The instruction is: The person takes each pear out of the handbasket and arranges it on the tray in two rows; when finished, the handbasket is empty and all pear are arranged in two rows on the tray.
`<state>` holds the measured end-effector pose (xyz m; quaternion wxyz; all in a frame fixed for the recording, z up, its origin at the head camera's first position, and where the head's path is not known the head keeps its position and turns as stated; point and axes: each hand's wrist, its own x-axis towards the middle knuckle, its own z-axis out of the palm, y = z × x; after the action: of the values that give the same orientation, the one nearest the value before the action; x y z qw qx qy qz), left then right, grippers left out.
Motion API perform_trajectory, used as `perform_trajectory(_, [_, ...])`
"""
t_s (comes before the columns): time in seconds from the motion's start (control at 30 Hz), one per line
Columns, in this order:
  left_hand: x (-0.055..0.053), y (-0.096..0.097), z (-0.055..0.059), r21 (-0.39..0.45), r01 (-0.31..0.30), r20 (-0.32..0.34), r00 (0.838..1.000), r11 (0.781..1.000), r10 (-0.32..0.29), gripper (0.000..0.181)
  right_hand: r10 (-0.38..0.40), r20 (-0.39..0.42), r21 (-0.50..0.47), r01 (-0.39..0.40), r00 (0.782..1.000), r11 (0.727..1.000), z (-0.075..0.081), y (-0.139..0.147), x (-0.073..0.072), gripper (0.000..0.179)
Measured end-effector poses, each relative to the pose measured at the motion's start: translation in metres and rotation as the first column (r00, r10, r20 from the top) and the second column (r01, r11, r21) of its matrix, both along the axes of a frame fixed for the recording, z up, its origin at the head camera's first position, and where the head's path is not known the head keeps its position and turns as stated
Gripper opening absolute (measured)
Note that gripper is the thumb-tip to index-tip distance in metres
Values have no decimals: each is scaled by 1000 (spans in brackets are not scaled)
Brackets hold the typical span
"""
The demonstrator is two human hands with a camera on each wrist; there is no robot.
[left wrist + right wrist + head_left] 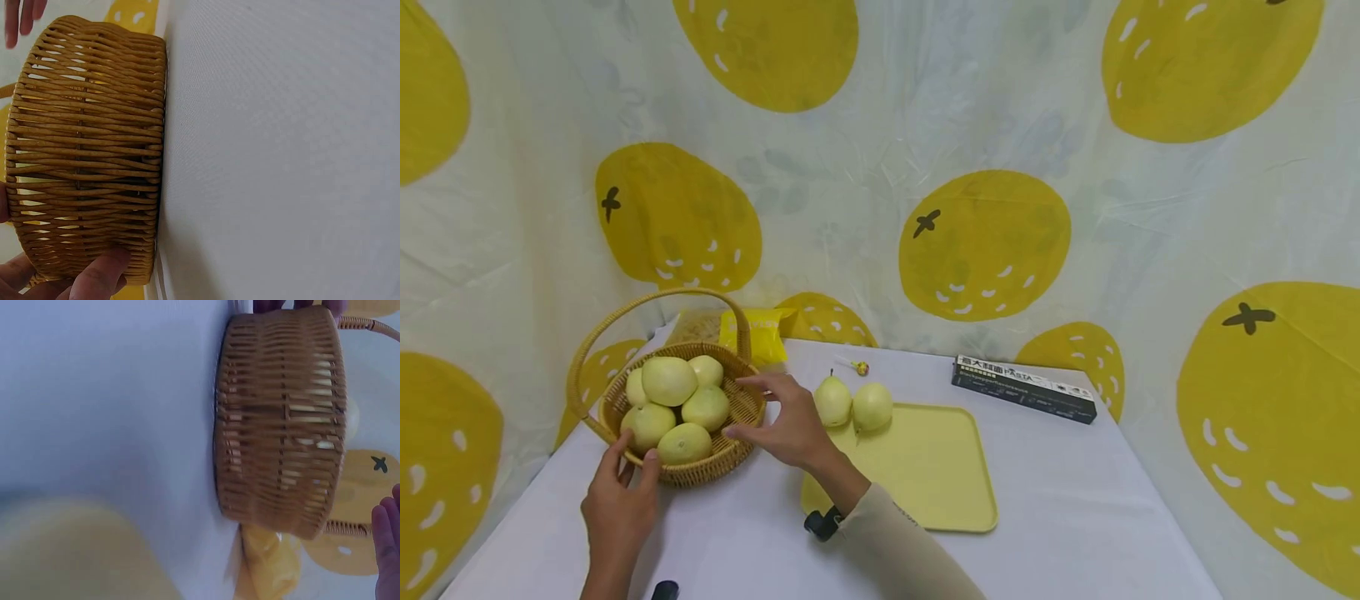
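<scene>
A wicker basket [715, 467] with a tall arched handle stands at the left of the table, holding several pale yellow-green pears [668, 381]. My left hand [621, 508] grips its near left side, with fingers [100, 275] against the woven wall and one fingertip at the rim. Over the basket's right rim is my right hand [786, 421], thumb and fingers spread apart, nothing between them. Two more pears [872, 407] lie side by side at the back left corner of a yellow tray [925, 467], right of the basket.
Behind the basket lie a yellow packet [760, 333] and a clear bag of pasta [694, 327]. A small lollipop [861, 367] is behind the tray. The black pasta box [1022, 388] lies at the back right. A fruit-patterned curtain [880, 150] hangs behind the white-covered table [1075, 500].
</scene>
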<state>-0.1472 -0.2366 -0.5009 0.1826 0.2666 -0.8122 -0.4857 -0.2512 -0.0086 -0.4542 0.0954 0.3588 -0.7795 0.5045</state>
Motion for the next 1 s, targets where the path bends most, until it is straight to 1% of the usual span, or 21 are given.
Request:
perform_trajectory(0.1, [0, 0, -2, -7, -6, -10, 1000, 1000, 6, 65, 35, 41, -9, -35, 999, 999, -5, -13, 1, 64])
perform_trajectory(0.17, [-1, 1, -2, -10, -11, -17, 1000, 1000, 11, 65, 65, 45, -11, -64, 997, 998, -7, -21, 0, 63])
perform_trajectory(0.3, [-3, 2, -3, -13, -13, -11, 1000, 1000, 13, 65, 115, 61, -4, -115, 992, 993, -11, -33, -2, 62])
perform_trajectory(0.53, [-2, 2, -2, -29, -19, -17, 1000, 999, 18, 65, 173, 162, 28, -180, 971, 983, -11, -53, -3, 59])
perform_trajectory(0.67, [-2, 3, -2, -25, -12, -14, 1000, 1000, 12, 65, 165, 196, 67, -181, 967, 981, -11, -65, -6, 58])
perform_trajectory(0.73, [-1, 3, -3, -25, -12, -14, 1000, 1000, 11, 65, 147, 221, 89, -170, 964, 981, -11, -68, -8, 58])
perform_trajectory(0.83, [0, 3, -3, -30, -13, -25, 1000, 999, 12, 64, 127, 270, 121, -164, 955, 979, -11, -72, -13, 56])
perform_trajectory(0.9, [0, 3, -3, -34, -14, -32, 999, 999, 13, 64, 116, 294, 152, -166, 949, 974, -10, -74, -17, 54])
perform_trajectory(1.0, [-1, 2, -2, -36, -12, -31, 999, 999, 11, 64, 103, 306, 222, -177, 946, 959, -8, -76, -21, 51])
